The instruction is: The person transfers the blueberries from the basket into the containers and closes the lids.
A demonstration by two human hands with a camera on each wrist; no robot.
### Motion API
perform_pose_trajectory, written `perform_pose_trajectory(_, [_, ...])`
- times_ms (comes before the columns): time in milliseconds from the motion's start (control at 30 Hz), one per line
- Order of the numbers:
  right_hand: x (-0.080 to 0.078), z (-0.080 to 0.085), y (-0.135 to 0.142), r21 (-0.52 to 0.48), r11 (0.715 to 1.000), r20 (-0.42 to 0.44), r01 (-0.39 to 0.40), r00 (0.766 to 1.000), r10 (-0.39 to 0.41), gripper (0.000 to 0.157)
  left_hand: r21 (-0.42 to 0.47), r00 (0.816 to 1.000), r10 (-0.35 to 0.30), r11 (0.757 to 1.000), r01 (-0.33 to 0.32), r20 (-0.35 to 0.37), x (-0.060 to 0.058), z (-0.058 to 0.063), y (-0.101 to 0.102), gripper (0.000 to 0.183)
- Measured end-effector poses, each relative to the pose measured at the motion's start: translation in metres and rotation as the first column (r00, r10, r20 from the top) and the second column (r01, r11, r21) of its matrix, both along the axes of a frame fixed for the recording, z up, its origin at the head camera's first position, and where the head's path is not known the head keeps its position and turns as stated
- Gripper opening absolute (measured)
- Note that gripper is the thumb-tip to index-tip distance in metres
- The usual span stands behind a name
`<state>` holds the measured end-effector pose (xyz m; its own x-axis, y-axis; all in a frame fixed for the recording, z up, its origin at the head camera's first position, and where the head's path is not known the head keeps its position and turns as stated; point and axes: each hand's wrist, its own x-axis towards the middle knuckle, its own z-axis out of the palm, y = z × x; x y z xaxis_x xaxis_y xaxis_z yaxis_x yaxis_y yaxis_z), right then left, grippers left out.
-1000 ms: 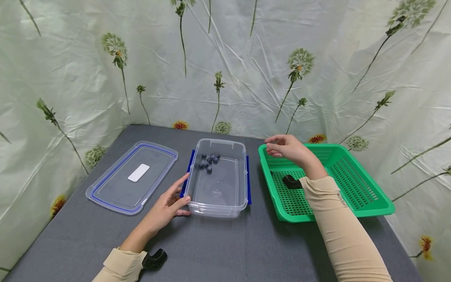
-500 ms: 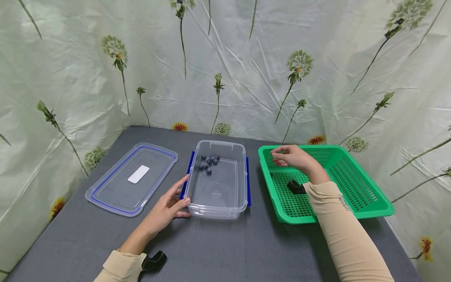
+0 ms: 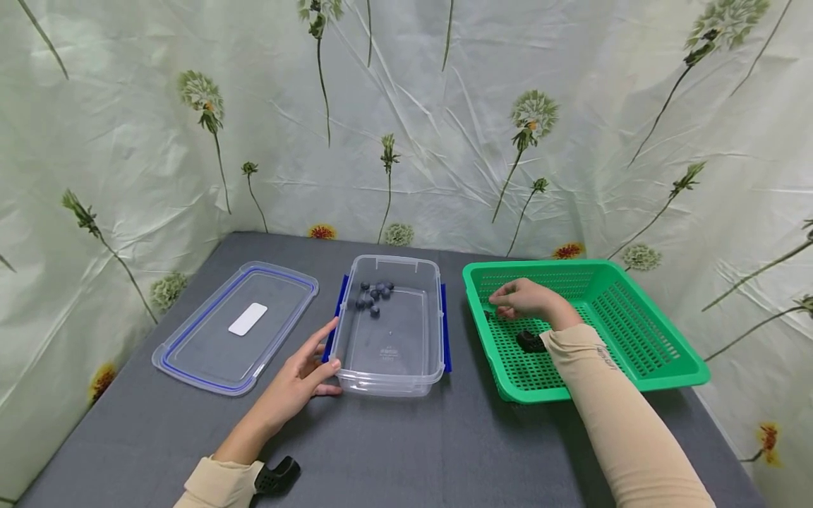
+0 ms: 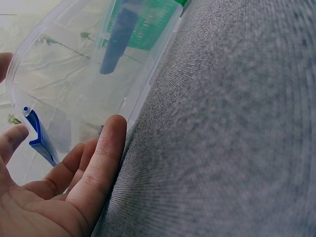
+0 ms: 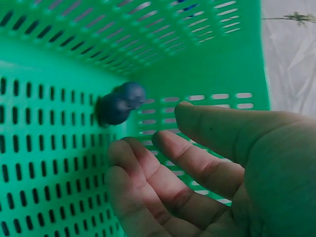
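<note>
A clear plastic food container (image 3: 387,346) with blue side clips stands mid-table, several blueberries (image 3: 375,293) gathered toward its far left. My left hand (image 3: 298,377) rests against its left wall, thumb near the front corner and fingers extended along the side. In the left wrist view those fingers (image 4: 101,168) lie beside the wall, by a blue clip (image 4: 42,138). My right hand (image 3: 530,302) reaches down into a green basket (image 3: 673,360). In the right wrist view two or so blueberries (image 5: 118,104) lie in the basket's corner, just past the fingertips; nothing sits between thumb and loosely bent fingers.
The container's clear lid (image 3: 222,353), with a blue seal and a white label, lies flat on the left of the grey-covered table (image 3: 381,451). A flower-printed curtain (image 3: 444,141) hangs behind. Black wrist mounts (image 3: 278,476) are on the arms.
My right hand has moved down from above the basket's far left rim into the basket, toward the blueberries. The left hand stays at the container; the blueberries in it have not moved.
</note>
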<state>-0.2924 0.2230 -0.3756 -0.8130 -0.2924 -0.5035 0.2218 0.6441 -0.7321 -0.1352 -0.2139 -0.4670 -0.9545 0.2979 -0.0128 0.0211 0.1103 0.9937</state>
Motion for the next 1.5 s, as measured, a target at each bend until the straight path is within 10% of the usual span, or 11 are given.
perform_pose_trajectory(1500, [0.0,-0.014,-0.009,0.029,0.999,0.028,-0.042,0.999,0.041,0.03,0.014,1.0,0.004,1.0,-0.004,-0.008,0.002,0.005,0.0,0.07])
